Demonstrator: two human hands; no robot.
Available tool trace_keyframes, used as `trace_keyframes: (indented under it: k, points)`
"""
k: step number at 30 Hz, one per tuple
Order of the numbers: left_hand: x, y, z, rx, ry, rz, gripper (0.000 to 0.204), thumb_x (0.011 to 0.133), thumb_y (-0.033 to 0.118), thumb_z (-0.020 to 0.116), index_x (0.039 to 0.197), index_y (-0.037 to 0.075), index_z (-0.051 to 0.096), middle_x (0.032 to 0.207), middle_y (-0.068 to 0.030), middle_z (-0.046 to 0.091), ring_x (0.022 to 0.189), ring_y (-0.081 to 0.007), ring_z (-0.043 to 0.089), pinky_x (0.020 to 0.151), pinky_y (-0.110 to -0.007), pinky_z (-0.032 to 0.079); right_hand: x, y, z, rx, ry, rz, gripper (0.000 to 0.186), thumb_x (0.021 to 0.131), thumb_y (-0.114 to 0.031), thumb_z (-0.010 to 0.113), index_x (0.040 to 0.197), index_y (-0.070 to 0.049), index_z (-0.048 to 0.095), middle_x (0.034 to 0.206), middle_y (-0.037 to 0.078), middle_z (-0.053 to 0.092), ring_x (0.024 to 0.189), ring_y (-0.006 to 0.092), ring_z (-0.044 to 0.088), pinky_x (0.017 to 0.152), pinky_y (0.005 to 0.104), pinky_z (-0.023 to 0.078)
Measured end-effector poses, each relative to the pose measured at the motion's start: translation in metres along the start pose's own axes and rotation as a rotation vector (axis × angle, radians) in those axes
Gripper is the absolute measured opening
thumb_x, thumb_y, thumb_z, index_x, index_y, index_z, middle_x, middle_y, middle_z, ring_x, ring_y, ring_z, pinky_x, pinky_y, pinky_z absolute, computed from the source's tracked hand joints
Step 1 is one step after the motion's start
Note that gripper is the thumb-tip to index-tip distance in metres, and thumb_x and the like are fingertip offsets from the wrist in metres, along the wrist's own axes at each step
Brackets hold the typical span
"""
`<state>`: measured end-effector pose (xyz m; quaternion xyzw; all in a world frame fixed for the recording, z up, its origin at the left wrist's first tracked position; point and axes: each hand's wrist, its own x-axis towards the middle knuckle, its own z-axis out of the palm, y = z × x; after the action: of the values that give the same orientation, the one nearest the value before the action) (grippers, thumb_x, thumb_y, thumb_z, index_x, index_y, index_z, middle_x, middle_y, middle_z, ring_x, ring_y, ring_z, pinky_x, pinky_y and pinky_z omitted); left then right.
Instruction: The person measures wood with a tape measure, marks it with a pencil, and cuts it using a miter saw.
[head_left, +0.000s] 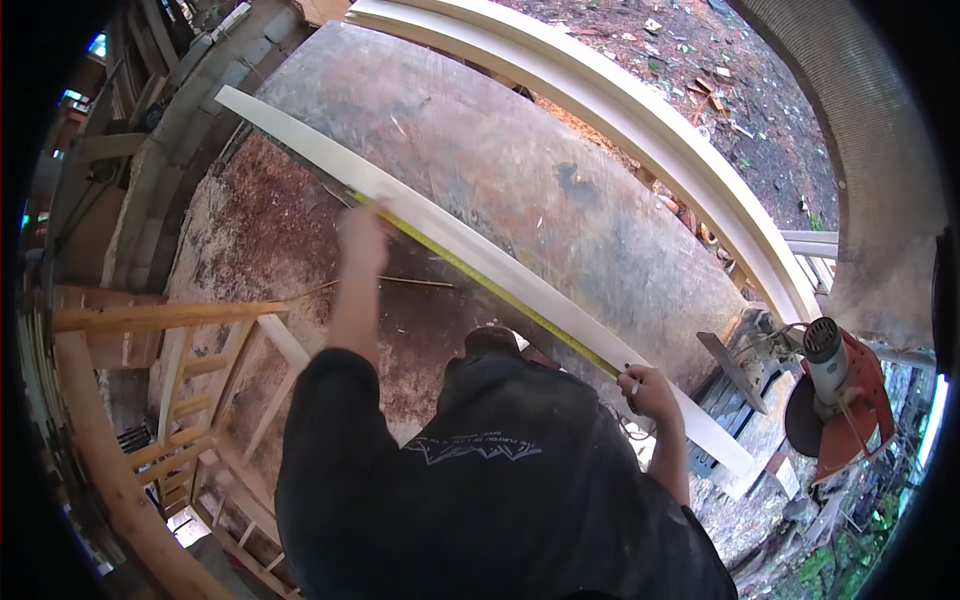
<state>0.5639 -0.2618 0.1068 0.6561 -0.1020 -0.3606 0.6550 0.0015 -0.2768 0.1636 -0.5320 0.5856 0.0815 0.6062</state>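
A long, narrow white board lies diagonally over the worktable. Along its near edge stretches a yellow tape measure. My right hand is closed at the tape's right end, beside the board, fingers curled round it; the tape's case is not visible. My left hand is smeared by motion near the tape's far left end, close to the board's edge. Its fingers cannot be made out, nor whether it touches the tape.
To the right stands a red and grey circular-blade saw. Long cream-coloured trim pieces run along the far side of the worn worktable. A wooden frame stands at lower left, near a sawdust-covered reddish floor.
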Motion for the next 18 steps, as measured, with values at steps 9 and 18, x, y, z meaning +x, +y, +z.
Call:
trace_keyframes:
  k: [9,18]
  points:
    - [-0.179,-0.115,0.135,0.483,-0.595,-0.021,0.025,0.092,0.023,0.068,0.093,-0.001,0.073,0.078,-0.0054,0.07,0.071,-0.012,0.062,0.066,-0.03,0.05,0.0,-0.017,0.035,0.131,0.126,-0.008,0.02,0.091,-0.02,0.067,0.087,-0.001,0.063,0.065,0.003,0.057,0.051,0.0111,0.054,0.044,0.0268,0.041]
    - [0.107,0.047,-0.06,0.205,0.216,0.049,0.017,0.078,0.009,0.076,0.086,-0.001,0.064,0.078,-0.0087,0.066,0.063,-0.0172,0.062,0.054,-0.034,0.051,-0.072,0.088,-0.031,0.028,0.118,0.135,0.02,0.086,-0.018,0.073,0.095,0.0,0.071,0.073,0.002,0.064,0.063,0.0093,0.056,0.055,0.0273,0.044]
